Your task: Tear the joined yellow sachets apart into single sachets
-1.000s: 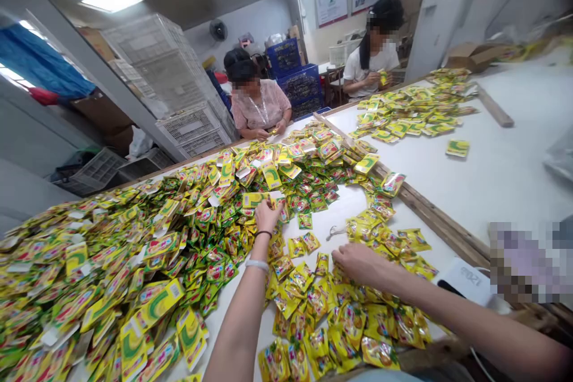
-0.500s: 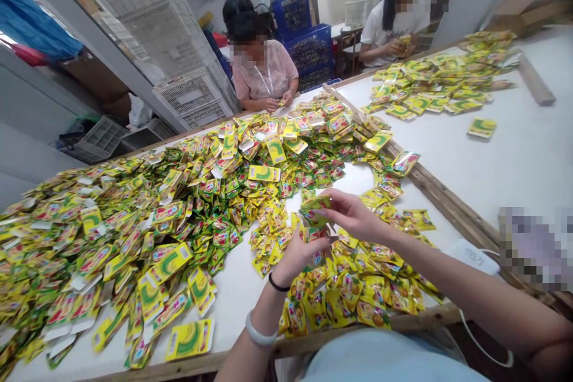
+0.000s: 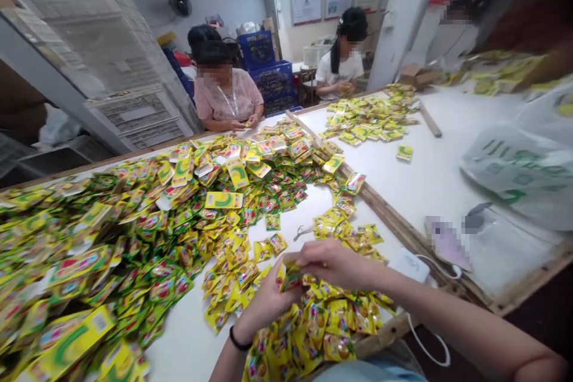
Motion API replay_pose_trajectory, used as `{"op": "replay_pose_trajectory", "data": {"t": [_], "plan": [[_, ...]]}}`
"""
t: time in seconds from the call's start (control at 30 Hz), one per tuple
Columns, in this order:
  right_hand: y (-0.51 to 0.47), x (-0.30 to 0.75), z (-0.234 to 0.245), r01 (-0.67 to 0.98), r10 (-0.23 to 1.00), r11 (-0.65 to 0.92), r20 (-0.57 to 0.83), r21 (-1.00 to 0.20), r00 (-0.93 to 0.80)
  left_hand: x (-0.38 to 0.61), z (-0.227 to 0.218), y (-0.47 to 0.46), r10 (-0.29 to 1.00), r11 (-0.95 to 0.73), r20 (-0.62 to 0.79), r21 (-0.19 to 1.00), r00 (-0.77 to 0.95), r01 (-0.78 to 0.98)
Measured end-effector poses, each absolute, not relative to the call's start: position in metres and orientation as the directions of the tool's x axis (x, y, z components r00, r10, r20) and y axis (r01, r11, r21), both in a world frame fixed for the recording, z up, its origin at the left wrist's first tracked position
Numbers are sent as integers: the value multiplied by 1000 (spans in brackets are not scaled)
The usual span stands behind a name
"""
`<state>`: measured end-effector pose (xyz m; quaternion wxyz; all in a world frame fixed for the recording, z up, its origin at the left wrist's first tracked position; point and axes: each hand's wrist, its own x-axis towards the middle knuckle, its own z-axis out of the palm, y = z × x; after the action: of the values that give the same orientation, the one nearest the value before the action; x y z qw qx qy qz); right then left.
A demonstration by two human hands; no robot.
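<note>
My left hand [image 3: 271,295] is closed around a small yellow-and-green packet [image 3: 292,274], low over the near part of the table. My right hand [image 3: 333,261] meets it there, fingers pinched at the packet's upper edge. Fingers hide much of the packet, so I cannot tell whether it is a sachet or a flat carton. Below and around both wrists lie loose yellow sachets [image 3: 331,319]. Green sachets with red pictures [image 3: 273,221] lie beyond, beside a large heap of yellow-green cartons [image 3: 224,200] on the left.
A wooden strip [image 3: 380,206] divides the white table [image 3: 416,185]. To its right are a lilac phone [image 3: 447,242], a white power bank [image 3: 408,264] with a cable, and a plastic bag [image 3: 519,161]. Two people sit across the table; a blurred figure [image 3: 528,12] is at upper right.
My view has swung to the right, bringing the plastic bag and blurred figure into sight. My hands have come closer together, and the right one now sits lower at the packet.
</note>
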<state>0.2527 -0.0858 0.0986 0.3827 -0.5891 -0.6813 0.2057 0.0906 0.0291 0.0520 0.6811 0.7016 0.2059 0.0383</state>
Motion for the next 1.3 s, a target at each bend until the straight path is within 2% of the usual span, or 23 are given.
{"op": "replay_pose_trajectory", "data": {"t": [0.17, 0.23, 0.3, 0.37, 0.43, 0.47, 0.5, 0.57, 0.63, 0.73, 0.8, 0.9, 1.1, 1.17, 1.3], "plan": [[-100, 249, 87, 480, 989, 37, -35, -876, -141, 96, 43, 16, 296, 25, -270, 961, 916, 275], [-104, 247, 83, 474, 985, 56, -28, -879, -169, 100, 41, 11, 301, -19, -236, 967, 924, 253], [-106, 251, 79, 534, 987, 144, 78, -833, -144, 102, 37, 10, 336, -139, -169, 964, 927, 226], [-109, 272, 78, 662, 985, 134, 172, -738, -8, 100, 31, 11, 370, -298, -103, 928, 923, 223], [-113, 312, 81, 791, 946, -84, 200, -606, 254, 95, 21, 15, 410, -457, -49, 853, 911, 251], [-115, 337, 84, 806, 860, -309, 214, -506, 464, 90, 14, 17, 436, -527, -22, 804, 900, 276], [-117, 364, 86, 778, 787, -423, 237, -464, 570, 86, 7, 19, 466, -587, 7, 751, 885, 303], [-119, 414, 87, 719, 680, -561, 268, -411, 683, 77, -11, 22, 512, -678, 78, 648, 855, 347], [-116, 448, 79, 696, 653, -622, 252, -359, 714, 71, -30, 23, 543, -749, 169, 540, 823, 384], [-103, 469, 52, 725, 714, -630, 160, -279, 682, 68, -56, 21, 501, -850, 294, 344, 814, 399], [-95, 471, 33, 743, 743, -628, 107, -231, 661, 67, -67, 21, 446, -893, 320, 228, 836, 389], [-92, 478, 22, 735, 730, -660, 95, -160, 676, 66, -73, 23, 425, -905, 326, 138, 845, 402], [-80, 510, 45, 556, 539, -831, 273, 17, 797, 68, -68, 23, 418, -908, 361, 141, 834, 394], [-62, 515, 48, 599, 599, -795, 271, 94, 753, 71, -62, 20, 441, -897, 330, 163, 835, 410], [-20, 508, 39, 789, 819, -574, 152, 218, 554, 66, -42, 13, 471, -876, 228, 233, 852, 422]]}}
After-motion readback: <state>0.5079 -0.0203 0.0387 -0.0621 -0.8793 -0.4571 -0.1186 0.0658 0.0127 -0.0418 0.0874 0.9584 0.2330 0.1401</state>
